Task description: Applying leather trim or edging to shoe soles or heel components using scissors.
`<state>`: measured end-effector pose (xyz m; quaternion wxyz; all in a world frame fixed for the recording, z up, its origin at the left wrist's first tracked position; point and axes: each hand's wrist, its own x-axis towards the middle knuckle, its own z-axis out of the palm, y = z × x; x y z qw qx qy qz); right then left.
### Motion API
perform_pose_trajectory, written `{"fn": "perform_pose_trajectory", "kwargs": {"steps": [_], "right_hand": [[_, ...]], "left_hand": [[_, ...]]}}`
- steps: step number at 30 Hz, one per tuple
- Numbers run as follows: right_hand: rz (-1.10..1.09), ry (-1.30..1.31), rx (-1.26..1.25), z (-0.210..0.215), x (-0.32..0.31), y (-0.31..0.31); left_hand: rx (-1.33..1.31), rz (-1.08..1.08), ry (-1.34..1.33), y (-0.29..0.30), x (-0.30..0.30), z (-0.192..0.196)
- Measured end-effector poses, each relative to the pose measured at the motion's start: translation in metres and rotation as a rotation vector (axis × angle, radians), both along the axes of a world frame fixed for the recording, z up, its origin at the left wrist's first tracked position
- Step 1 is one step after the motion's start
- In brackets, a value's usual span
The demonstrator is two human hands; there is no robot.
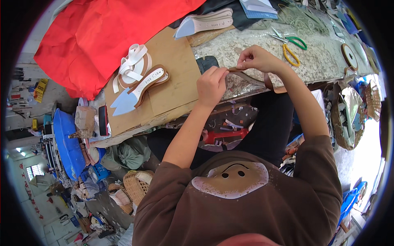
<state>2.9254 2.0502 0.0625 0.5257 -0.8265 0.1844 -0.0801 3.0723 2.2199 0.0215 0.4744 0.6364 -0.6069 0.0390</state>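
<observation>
Over the near edge of the worktable, my left hand (211, 87) and my right hand (259, 59) pinch a narrow brown strap (268, 82) with a paler reverse side. A short stretch of it runs between my fingertips. The rest curves away under my right wrist, and its loose end hangs by the table edge. Close to my left hand lies a dark flat piece (206, 63), partly covered by the fingers. Further left are stacked pointed shoe insoles (141, 88) with pale blue toes, beside a coil of white strap (133, 65).
Scissors (289, 45) with green and yellow handles lie beyond my right hand. More insoles (205, 22) sit at the far edge of the cardboard (174, 74). Red sheet material (102, 37) covers the far left. Tape (349, 56) stands at right; a blue tub (67, 143) is left.
</observation>
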Motion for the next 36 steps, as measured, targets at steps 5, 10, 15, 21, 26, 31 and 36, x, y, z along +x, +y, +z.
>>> {"fn": "perform_pose_trajectory", "kwargs": {"steps": [5,10,15,21,26,31,36], "right_hand": [[-0.195,0.195,-0.207,0.018,-0.002,0.034],[-0.355,0.202,-0.651,0.019,0.003,0.055],[-0.356,0.242,-0.786,0.014,0.006,0.057],[-0.327,0.221,-0.88,0.001,-0.022,0.054],[-0.242,0.238,-0.975,-0.004,-0.037,0.047],[-0.181,0.137,-0.938,-0.007,-0.071,0.038],[-0.16,0.063,-0.901,-0.012,-0.095,0.031]], "left_hand": [[0.096,0.019,-0.012,-0.001,0.005,0.007],[0.478,-0.181,-0.005,-0.032,0.019,0.052],[0.667,-0.472,-0.086,-0.061,0.025,0.057],[0.469,-0.27,-0.174,-0.058,0.016,0.038],[0.605,-0.533,-0.222,-0.071,0.0,0.041],[0.469,-0.567,-0.237,-0.073,0.007,0.031],[0.402,-0.645,-0.34,-0.075,-0.014,0.033]]}}
